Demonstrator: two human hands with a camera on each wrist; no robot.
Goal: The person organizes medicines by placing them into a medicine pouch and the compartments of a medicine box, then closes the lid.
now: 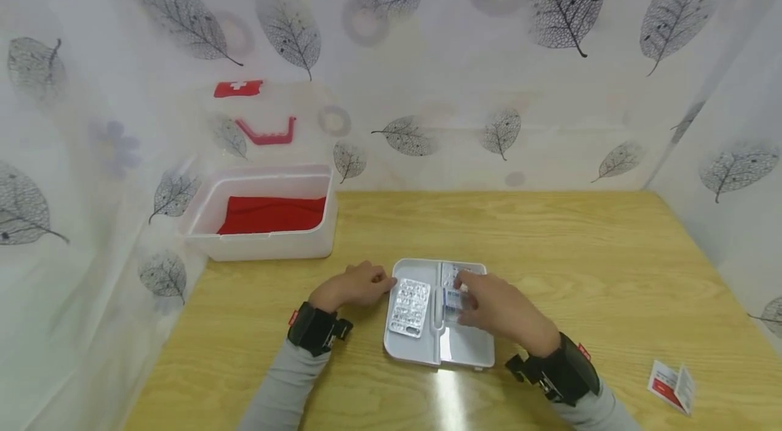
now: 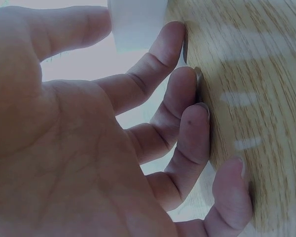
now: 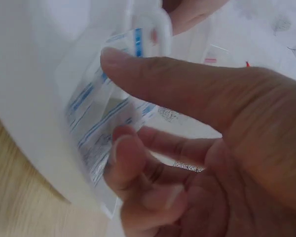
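Observation:
A white plastic case (image 1: 413, 351) lies opened flat on the table, with two shallow halves. In its left half rests a silver blister pack (image 1: 409, 307). Clear packets with blue print (image 3: 96, 116) lie in the right half. My right hand (image 1: 504, 309) is over that half, thumb and fingers spread apart at the packets; the thumb overlaps them in the right wrist view. My left hand (image 1: 360, 284) is at the case's left edge, its fingertips (image 2: 195, 123) resting on the wood and its thumb at the case's white side (image 2: 138, 24).
A translucent white bin (image 1: 263, 246) stands at the back left with red cloth (image 1: 271, 214) inside. A folded red and white card (image 1: 671, 387) lies at the right front. Behind the wooden table (image 1: 550, 234) hangs a leaf-patterned sheet (image 1: 440, 78), with a red handle shape (image 1: 269, 138) on it.

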